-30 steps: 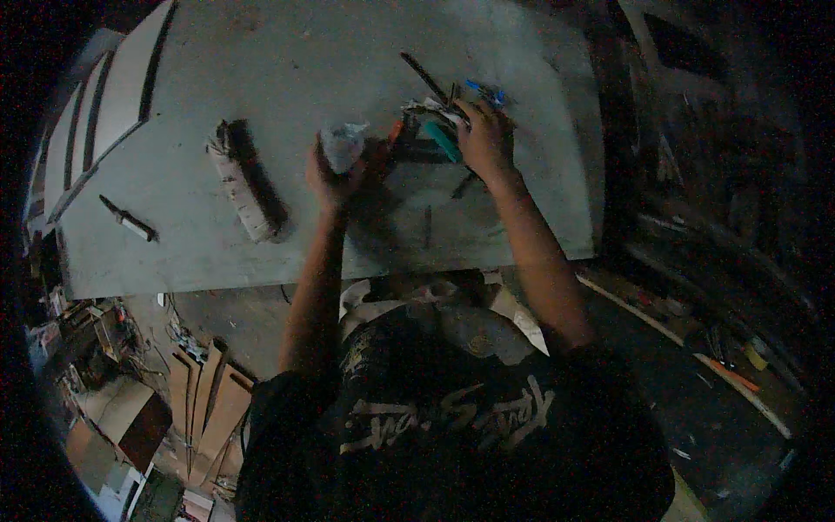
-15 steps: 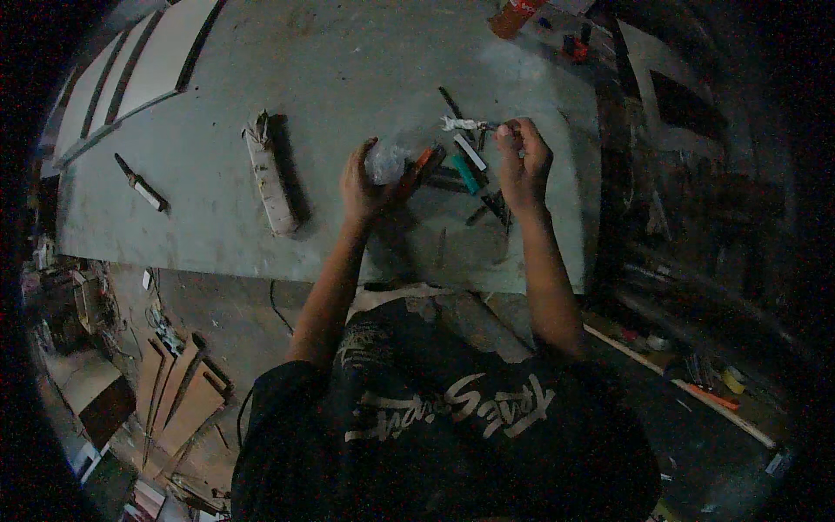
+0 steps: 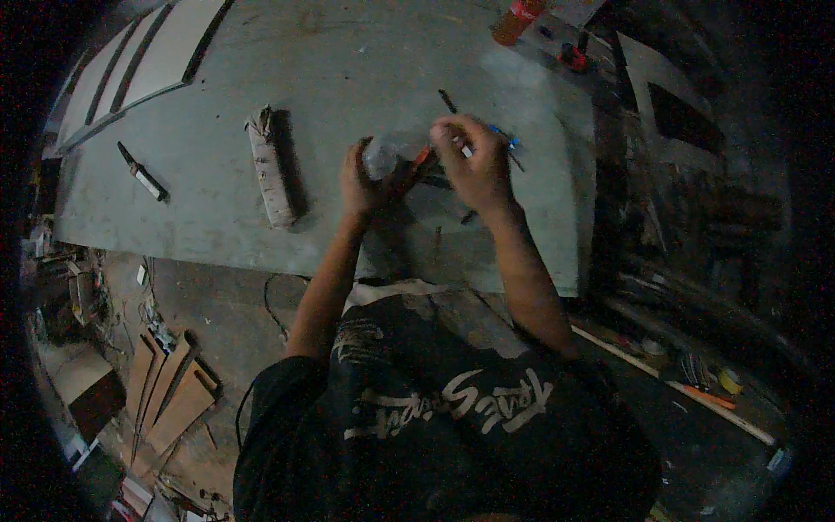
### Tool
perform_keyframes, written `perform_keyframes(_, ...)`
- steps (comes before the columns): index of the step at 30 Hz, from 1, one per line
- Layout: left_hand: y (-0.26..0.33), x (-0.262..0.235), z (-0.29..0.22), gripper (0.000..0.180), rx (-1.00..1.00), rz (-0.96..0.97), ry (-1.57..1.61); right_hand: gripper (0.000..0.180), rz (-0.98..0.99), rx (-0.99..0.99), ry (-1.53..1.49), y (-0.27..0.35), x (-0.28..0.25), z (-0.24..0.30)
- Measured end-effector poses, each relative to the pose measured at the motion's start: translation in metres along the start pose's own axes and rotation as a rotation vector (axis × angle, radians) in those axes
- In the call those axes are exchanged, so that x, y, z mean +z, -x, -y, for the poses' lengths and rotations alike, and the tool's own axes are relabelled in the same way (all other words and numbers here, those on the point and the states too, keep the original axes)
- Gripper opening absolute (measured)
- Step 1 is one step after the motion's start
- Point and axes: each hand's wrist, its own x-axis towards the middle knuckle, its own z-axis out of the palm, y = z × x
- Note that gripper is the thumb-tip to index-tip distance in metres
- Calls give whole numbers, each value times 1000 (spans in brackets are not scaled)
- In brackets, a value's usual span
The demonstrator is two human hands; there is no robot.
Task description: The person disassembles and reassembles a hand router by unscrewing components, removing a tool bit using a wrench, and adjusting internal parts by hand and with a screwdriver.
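My left hand [image 3: 361,187] is curled around a crumpled piece of clear plastic [image 3: 383,158], over the grey-green table. An orange-red object [image 3: 423,157] shows at its fingers' right side; its kind is not clear in the dim light. My right hand [image 3: 474,161] is held close by, fingers bent together beside the orange-red object. What they grip is hidden. A white strip [image 3: 468,151] peeks out under that hand, and a thin dark stick [image 3: 446,100] and a small blue item [image 3: 514,141] lie beyond it.
A long wrapped bundle [image 3: 271,170] and a knife-like tool with a pale handle [image 3: 141,172] lie on the table [image 3: 348,70] to the left. White panels [image 3: 165,52] rest at the far left, an orange bottle [image 3: 517,22] at the far right. Brown board pieces [image 3: 178,396] lie below.
My right hand has moved left, toward the left hand, and now covers the green and white pieces on the table. The silvery-white item at its fingertips is no longer visible. The left hand stays nearly still.
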Motion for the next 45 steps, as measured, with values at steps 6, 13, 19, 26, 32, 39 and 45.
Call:
perform_keyframes(6, -2, 12, 24, 67, -143, -43, 215, 67, 246, 324, 681, 19, -20, -81)
perform_keyframes(13, -10, -4, -27, 53, -246, 71, 63, 76, 190, 306, 600, 67, 13, -152)
perform_keyframes(19, -6, -2, 23, 56, -125, 10, 96, 47, 392, 355, 500, 42, 11, -124)
perform_keyframes(26, -5, 2, 5, 67, -119, 48, 145, 46, 60, 241, 97, 32, -1, -159)
perform_keyframes(32, -2, -8, 15, 86, -63, 126, -190, 32, 57, 179, -361, -24, -10, -31)
perform_keyframes(39, 1, -1, 39, 84, -273, 97, 190, 39, 46, 60, -739, -29, 34, 22)
perform_keyframes(45, -5, -3, 6, 83, -25, 78, -66, 39, 205, 53, -439, -16, 49, -11)
